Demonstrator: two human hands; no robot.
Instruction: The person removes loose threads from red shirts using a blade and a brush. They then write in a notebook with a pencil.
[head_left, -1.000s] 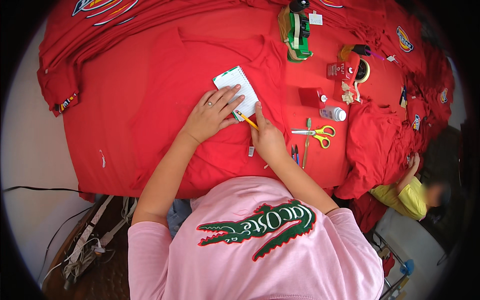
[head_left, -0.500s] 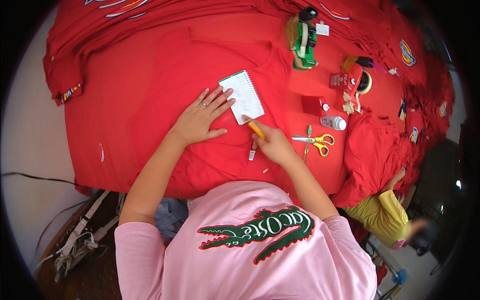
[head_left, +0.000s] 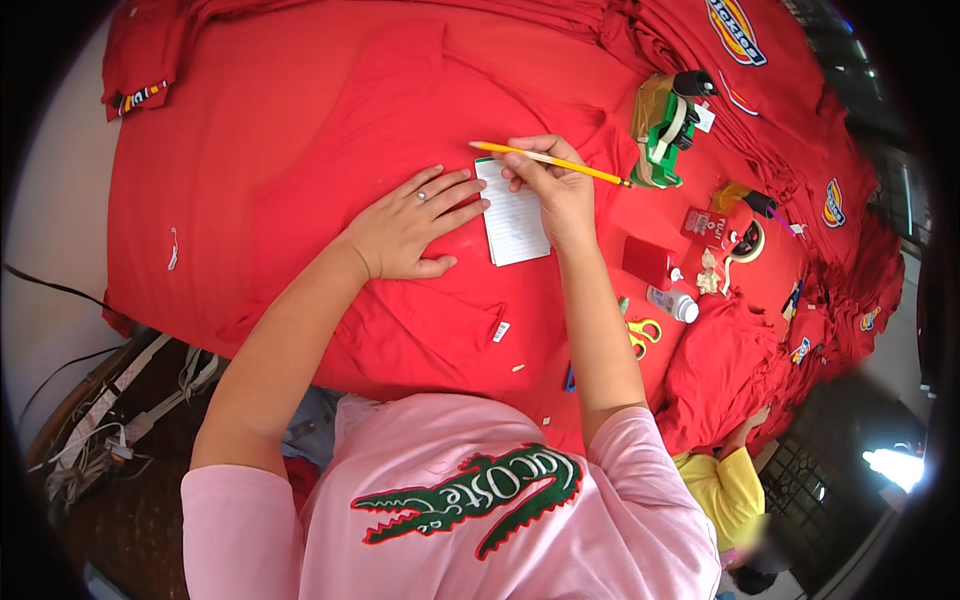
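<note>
A small lined notepad (head_left: 516, 232) lies on a spread red shirt (head_left: 390, 120). My left hand (head_left: 415, 222) rests flat on the shirt with its fingers spread, the fingertips at the notepad's left edge. Between the thumb and fingers of my right hand (head_left: 562, 195) is a yellow pencil (head_left: 590, 171), held nearly sideways above the notepad's top edge. Its point faces left, off the paper. That hand and wrist cover the notepad's upper right part. A small white tag (head_left: 501, 331) shows on the shirt below the notepad.
To the right stand a green tape dispenser (head_left: 655, 165), a red bottle-like container (head_left: 650, 262), a small white bottle (head_left: 673, 303) and a tape roll (head_left: 750, 242). Yellow-handled scissors (head_left: 646, 335) lie partly behind my right forearm. Red shirts (head_left: 720, 370) are heaped beyond. A person in yellow (head_left: 728, 490) is at lower right.
My right hand has moved from the notepad's bottom edge up to its top, and the pencil has swung nearly sideways. My left hand stays flat beside the notepad. The whole view has shifted.
</note>
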